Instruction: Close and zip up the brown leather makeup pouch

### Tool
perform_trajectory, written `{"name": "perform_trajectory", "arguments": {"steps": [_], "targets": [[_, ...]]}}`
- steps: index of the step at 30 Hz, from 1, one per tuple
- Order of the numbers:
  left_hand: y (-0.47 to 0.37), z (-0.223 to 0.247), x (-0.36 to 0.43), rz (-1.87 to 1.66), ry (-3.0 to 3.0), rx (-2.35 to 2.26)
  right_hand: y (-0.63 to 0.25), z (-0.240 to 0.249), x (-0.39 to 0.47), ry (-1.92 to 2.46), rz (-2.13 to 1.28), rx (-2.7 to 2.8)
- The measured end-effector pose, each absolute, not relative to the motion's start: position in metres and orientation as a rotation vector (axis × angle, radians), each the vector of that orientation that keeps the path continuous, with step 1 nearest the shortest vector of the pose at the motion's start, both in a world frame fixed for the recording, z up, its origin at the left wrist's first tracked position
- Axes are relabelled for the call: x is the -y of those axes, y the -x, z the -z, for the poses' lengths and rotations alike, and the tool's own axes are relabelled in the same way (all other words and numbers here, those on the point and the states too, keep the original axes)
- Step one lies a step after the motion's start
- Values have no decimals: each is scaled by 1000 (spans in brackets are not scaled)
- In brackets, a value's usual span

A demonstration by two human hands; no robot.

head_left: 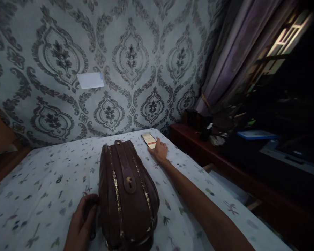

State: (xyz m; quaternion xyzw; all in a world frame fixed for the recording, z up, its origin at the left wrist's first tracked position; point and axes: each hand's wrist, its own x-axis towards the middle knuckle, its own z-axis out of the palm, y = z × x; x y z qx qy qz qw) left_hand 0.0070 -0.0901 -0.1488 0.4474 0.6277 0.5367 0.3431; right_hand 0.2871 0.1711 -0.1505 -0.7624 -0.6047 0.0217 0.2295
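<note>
A brown leather bag [131, 209] with two gold-toothed zippers and a buckled strap lies lengthwise on the bed, in the middle of the head view. At its left side, my left hand [83, 218] is curled with the fingertips against the bag. A dark bit, perhaps a strap or handle, shows under that hand; what the fingers hold is hidden. Beyond the bag to the right, my right arm reaches out to a smartphone [149, 140] with a lit screen. The thumb and fingers of my right hand [160, 150] grip the phone's near right end.
A white patterned sheet [54, 174] covers the bed, which meets a damask-papered wall [131, 59]. A white card or sheet [91, 80] is on the wall. Right of the bed stands a dark red cabinet [191, 143] with clutter on top, below a tied curtain [225, 59].
</note>
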Motion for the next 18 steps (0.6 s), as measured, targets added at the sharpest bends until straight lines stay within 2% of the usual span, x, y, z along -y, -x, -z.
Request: {"name": "perform_trajectory", "arguments": {"steps": [10,14,18], "targets": [[-13,139,94,-1293,-1306,-1598,-283,147,-166,1998,-220,1644],[-24,140,100,-1276,-1258,-1603,-273,138,-159,1782,-306,1626],[-29,142,105,-1241,-1189,-1582,-252,139,-136,1440,-581,1649]]}}
